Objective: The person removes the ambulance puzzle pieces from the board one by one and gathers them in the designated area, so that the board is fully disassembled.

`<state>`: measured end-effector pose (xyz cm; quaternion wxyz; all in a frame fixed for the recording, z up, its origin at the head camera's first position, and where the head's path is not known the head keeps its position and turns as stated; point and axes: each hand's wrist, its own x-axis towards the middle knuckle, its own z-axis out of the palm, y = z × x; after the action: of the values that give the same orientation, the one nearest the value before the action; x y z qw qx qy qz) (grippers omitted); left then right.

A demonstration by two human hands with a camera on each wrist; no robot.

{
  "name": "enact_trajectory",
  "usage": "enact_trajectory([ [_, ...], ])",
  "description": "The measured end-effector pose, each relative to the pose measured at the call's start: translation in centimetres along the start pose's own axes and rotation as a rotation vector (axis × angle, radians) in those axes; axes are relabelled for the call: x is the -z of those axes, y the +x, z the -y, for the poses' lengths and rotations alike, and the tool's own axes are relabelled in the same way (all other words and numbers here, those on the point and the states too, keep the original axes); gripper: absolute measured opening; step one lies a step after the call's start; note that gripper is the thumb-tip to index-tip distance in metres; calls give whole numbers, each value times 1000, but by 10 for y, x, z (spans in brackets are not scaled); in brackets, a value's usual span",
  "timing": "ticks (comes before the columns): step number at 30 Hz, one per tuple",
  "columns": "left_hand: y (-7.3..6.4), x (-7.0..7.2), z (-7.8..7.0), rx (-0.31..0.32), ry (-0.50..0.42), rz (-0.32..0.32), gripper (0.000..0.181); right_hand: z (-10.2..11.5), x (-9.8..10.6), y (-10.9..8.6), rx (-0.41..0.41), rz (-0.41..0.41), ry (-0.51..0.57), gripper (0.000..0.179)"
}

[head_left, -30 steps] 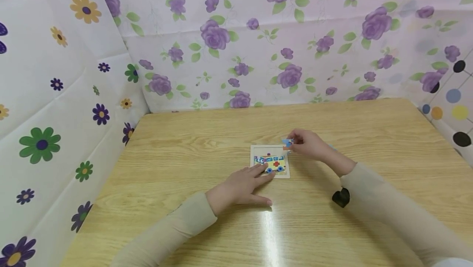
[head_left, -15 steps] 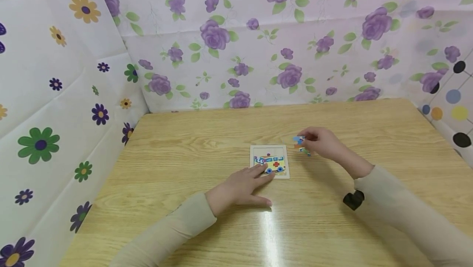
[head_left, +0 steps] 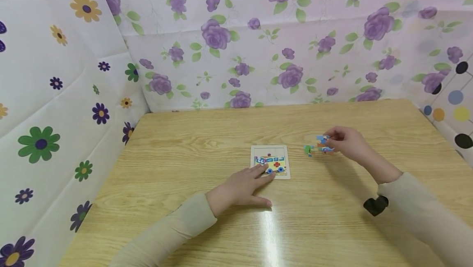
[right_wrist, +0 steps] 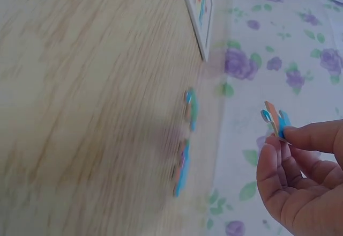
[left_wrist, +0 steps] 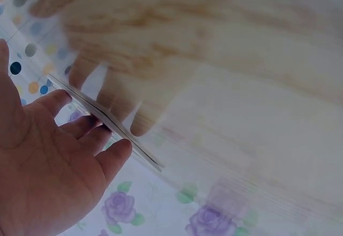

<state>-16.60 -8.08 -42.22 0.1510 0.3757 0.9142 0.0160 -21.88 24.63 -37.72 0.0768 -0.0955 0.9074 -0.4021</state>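
My left hand (head_left: 242, 185) lies with straight fingers on the lower edge of a small white-framed jigsaw puzzle board (head_left: 269, 147). Inside the frame shows a yellow ambulance picture (head_left: 274, 162), its lower left hidden by fingers. In the left wrist view, the fingertips of that hand (left_wrist: 59, 155) meet the board (left_wrist: 107, 119) edge-on. My right hand (head_left: 347, 141) pinches a blue and orange puzzle piece (right_wrist: 276, 120) between thumb and fingers, raised over the table. Below it lie a green and blue piece (head_left: 308, 149) and another mostly blue piece (right_wrist: 182, 169).
The wood-grain table (head_left: 184, 156) ends at a wall of purple-rose cloth (head_left: 218, 74) behind. Another flowered cloth (head_left: 66, 143) hangs along the left side, and a dotted one (head_left: 448, 111) on the right. A black device (head_left: 376, 205) hangs by my right sleeve.
My right hand has moved right, away from the board's upper right corner, still pinching the puzzle piece. The loose pieces behind it have come into view. My left hand has stayed put.
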Motion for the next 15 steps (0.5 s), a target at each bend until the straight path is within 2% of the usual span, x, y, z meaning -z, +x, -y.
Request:
enact_trajectory([
  [15, 1, -1, -1, 8, 2, 3, 83, -41, 17, -6, -57, -18, -7, 38],
])
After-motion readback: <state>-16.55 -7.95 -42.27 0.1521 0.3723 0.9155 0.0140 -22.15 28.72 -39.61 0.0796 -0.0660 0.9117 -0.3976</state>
